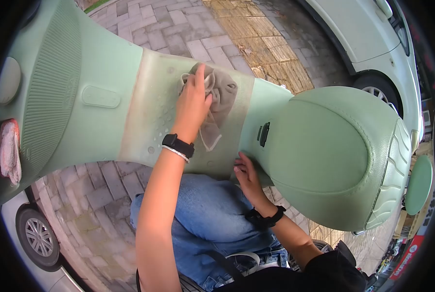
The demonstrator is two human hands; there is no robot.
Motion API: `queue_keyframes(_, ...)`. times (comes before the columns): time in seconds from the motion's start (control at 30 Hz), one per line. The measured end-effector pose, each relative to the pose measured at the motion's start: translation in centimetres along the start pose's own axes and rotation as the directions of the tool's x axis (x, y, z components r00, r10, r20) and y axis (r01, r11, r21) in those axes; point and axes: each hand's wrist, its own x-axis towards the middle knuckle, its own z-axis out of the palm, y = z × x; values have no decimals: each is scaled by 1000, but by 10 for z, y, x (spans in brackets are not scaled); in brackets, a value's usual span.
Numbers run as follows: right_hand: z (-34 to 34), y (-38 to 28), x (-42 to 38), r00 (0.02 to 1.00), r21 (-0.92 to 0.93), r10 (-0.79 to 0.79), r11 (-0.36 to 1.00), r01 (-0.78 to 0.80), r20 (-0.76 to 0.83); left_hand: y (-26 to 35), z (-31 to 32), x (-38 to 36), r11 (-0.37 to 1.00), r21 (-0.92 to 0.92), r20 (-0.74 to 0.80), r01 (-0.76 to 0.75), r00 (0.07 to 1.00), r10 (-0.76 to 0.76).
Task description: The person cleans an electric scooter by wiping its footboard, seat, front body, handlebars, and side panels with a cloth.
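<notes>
My left hand (194,104), with a black watch and a pale bracelet at the wrist, presses a crumpled grey-brown cloth (222,95) against the dusty footboard (151,97) of a light green scooter. The cloth's pale-edged corner trails toward me. Its bunched part lies under and beside my fingers. My right hand (248,176) is empty, its fingers apart and resting at the scooter body's near edge, below the green seat (319,141). A black latch (264,134) sits on the panel in front of that seat.
A folded reddish-pink cloth (9,151) rests at the scooter's front left. My knee in blue jeans (207,204) is close to the footboard. Parked cars (378,34) stand nearby, on grey paving (96,194) with a yellow tactile strip (261,39).
</notes>
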Motion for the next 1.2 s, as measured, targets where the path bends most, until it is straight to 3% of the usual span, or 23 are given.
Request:
queue_keyframes(0.03,2,-3,-2,1000,-13,-12,1000,12,-2,-4,10,3,987,162,-69,0,998,11)
queue_keyframes(0.17,-1,-9,-9,999,-30,-14,999,15,29,0,31,-5,946,324,-183,-14,980,77)
queue_keyframes(0.23,-1,-4,-12,1000,-14,-16,1000,16,25,6,28,-12,952,250,136,-177,980,147)
queue_keyframes(0.27,-1,-3,-12,999,1,-31,1000,31,28,12,26,-20,912,249,163,-326,942,292)
queue_keyframes(0.33,-8,-21,-18,993,-81,-4,997,13,121,24,36,-55,901,125,336,-415,872,355)
queue_keyframes(0.4,-22,-41,-34,979,-158,37,987,-4,201,46,29,-95,913,71,651,-402,712,263)
queue_keyframes(0.47,-39,-58,-43,833,-379,205,925,7,515,58,31,-125,900,-32,932,-435,312,184)
queue_keyframes(0.5,-43,-63,-47,830,-386,207,922,11,518,60,26,-119,903,-30,929,-430,320,184)
queue_keyframes(0.57,-50,-65,-53,789,-387,16,877,284,615,64,9,-91,965,-72,815,-253,543,203)
queue_keyframes(0.6,-53,-62,-51,767,-386,-36,848,363,641,60,5,-76,980,-128,596,-153,778,200)
queue_keyframes(0.67,-52,-67,-51,809,-372,-44,872,317,586,69,-4,-31,994,-83,198,-73,976,88)
queue_keyframes(0.77,-44,-68,-54,865,-376,-35,891,254,500,72,39,-11,996,-75,103,41,994,-33)
queue_keyframes(0.83,-41,-68,-56,843,-406,-114,837,366,525,66,85,-22,990,35,241,-139,962,126)
queue_keyframes(0.87,-43,-69,-57,804,-391,-72,846,363,590,74,88,-28,984,-13,301,-178,938,173)
queue_keyframes(1.0,-49,-62,-59,774,-336,-54,880,335,631,64,54,-60,985,-132,388,-116,908,159)
queue_keyframes(1.07,-50,-62,-58,770,-325,-52,887,329,636,65,36,-87,994,-27,600,-109,794,104)
queue_keyframes(1.1,-48,-61,-57,772,-312,-59,893,324,633,66,31,-93,994,-18,600,-110,794,99)
queue_keyframes(1.17,-42,-59,-56,752,-293,-64,897,332,656,69,21,-107,968,-2,738,-250,653,170)
queue_keyframes(1.2,-41,-62,-52,727,-285,-63,894,346,684,69,15,-115,969,5,729,-245,665,164)
